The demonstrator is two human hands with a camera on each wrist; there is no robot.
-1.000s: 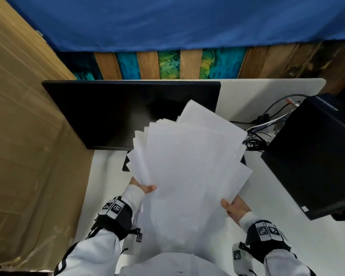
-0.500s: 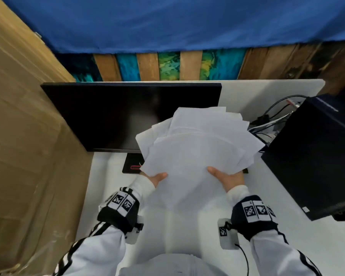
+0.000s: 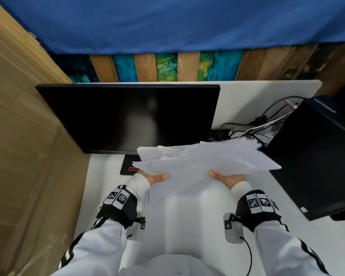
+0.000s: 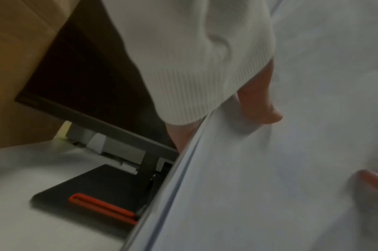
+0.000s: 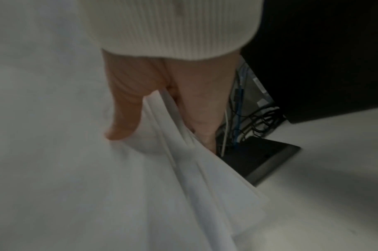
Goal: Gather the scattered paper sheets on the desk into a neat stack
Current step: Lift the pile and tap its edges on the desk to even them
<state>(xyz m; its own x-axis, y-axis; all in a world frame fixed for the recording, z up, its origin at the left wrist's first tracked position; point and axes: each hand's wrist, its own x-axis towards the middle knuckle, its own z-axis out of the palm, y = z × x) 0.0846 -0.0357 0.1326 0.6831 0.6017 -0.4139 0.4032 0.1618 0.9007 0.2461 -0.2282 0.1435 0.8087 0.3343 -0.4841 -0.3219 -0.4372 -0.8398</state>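
A loose, fanned bundle of white paper sheets hangs nearly level above the white desk, in front of the monitor. My left hand grips its near left edge, thumb on top, fingers hidden beneath. My right hand grips the near right edge the same way. In the left wrist view the thumb presses on the sheets. The right wrist view has the sheets pinched between thumb and the fingers under them. The far edges are uneven and splayed.
A black monitor stands behind the sheets, its base with a red mark just left of them. A black computer case stands at the right, cables behind it. A cardboard panel walls off the left.
The bundle was upright, facing me, a second ago; both hands have tipped it forward and down until nearly level. The hands moved away from me, toward the monitor, and closer together.
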